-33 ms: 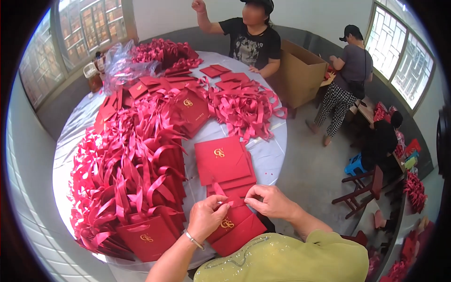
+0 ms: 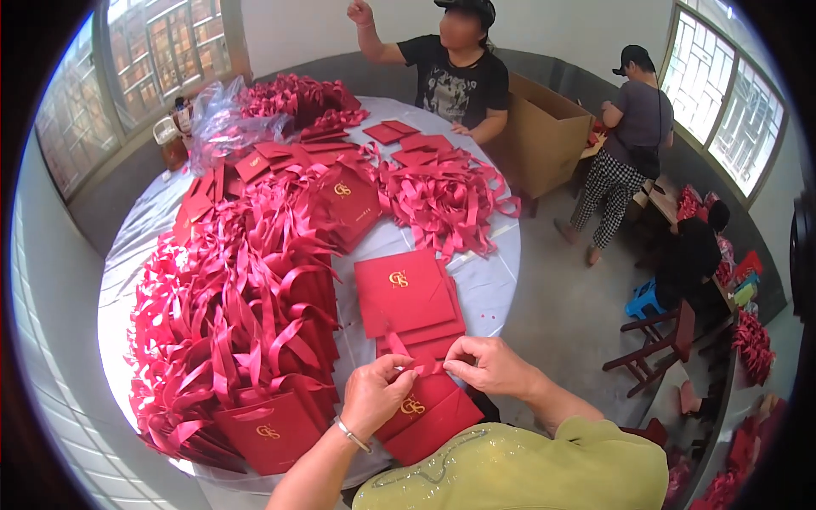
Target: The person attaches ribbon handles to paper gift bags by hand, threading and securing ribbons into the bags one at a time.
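Both hands work at the near edge of the round table [image 2: 501, 289], just below a stack of red envelopes [image 2: 406, 293] with a gold emblem. The left hand [image 2: 374, 398] and the right hand [image 2: 489, 367] meet over a red ribbon [image 2: 422, 365]; the fingertips of each hand are pinched together on it, left hand at its left end, right hand at its right end. The ribbon's long axis runs roughly left to right between the hands, and a loose tail points up and left toward the stack. Under the hands lies a red envelope [image 2: 429, 412], its long axis tilted from lower left to upper right, its gold emblem facing up. Left of the stack, a large heap of ribboned red envelopes [image 2: 238, 323] covers the table. Beyond the stack lies a pile of loose ribbons [image 2: 442, 200]. A person in a black shirt [image 2: 455, 81] sits at the far side.
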